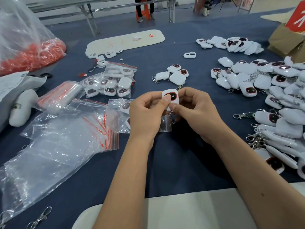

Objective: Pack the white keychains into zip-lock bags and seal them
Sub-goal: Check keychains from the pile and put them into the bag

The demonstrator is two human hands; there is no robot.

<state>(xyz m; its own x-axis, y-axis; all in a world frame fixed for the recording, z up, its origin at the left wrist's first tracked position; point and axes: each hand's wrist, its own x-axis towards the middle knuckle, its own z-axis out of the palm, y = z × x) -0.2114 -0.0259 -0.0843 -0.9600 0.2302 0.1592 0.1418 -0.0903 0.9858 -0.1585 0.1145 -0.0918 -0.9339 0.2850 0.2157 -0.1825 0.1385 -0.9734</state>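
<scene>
I see both hands, the left hand [145, 111] and right hand [193, 109], pinched on one white keychain [170, 96] above the half-filled zip-lock bag [118, 116] on the bench [165, 162], whose dangling clasp chain [171, 117] may snag the bag mouth.

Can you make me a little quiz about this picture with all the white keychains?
1. True or false: both hands hold one white keychain.
2. Which side has the big loose keychain pile: A left, B right?
3. Fill in: the empty zip-lock bags have ___ strips.

Key: 1 true, left hand and right hand pinch it together. 2 B. 3 red.
</scene>
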